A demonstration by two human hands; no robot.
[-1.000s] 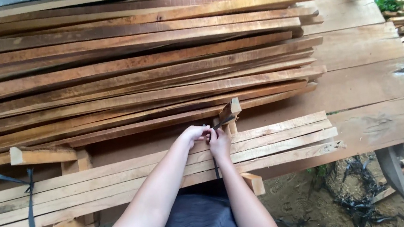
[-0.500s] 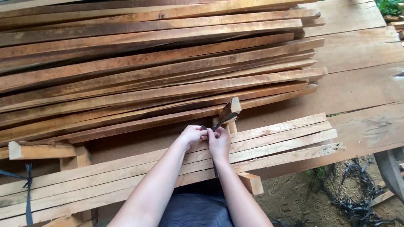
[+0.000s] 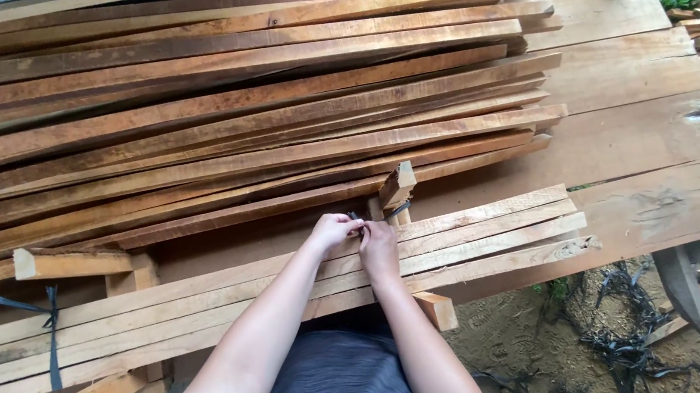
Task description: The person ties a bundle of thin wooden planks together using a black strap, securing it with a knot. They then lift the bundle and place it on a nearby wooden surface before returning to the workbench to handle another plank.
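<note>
Both hands meet in the middle of the frame, and between them runs a thin dark strap (image 3: pixel 358 218). The left hand (image 3: pixel 332 231) is closed, its fingers curled tight on the strap's end. The right hand (image 3: pixel 379 247) is closed too, pinching the same strap just beside the left one, so the knuckles almost touch. The strap goes up toward a short wooden block (image 3: pixel 397 186) that stands tilted just above the hands; it seems to pass around the pale slats (image 3: pixel 484 237) under the hands, though where it goes below I cannot tell. I judge the hands stay so close together because the strap is being pulled or knotted there.

The pale slats lie side by side along the lower edge of the workbench (image 3: pixel 635 122), from lower left to middle right. Behind them, across the upper left, is a big pile of darker brown laths (image 3: pixel 247 99). At the lower left another dark strap (image 3: pixel 51 321) hangs over the slats near a second block (image 3: pixel 70 265). At the lower right, loose black straps (image 3: pixel 637 348) lie on the sandy ground.
</note>
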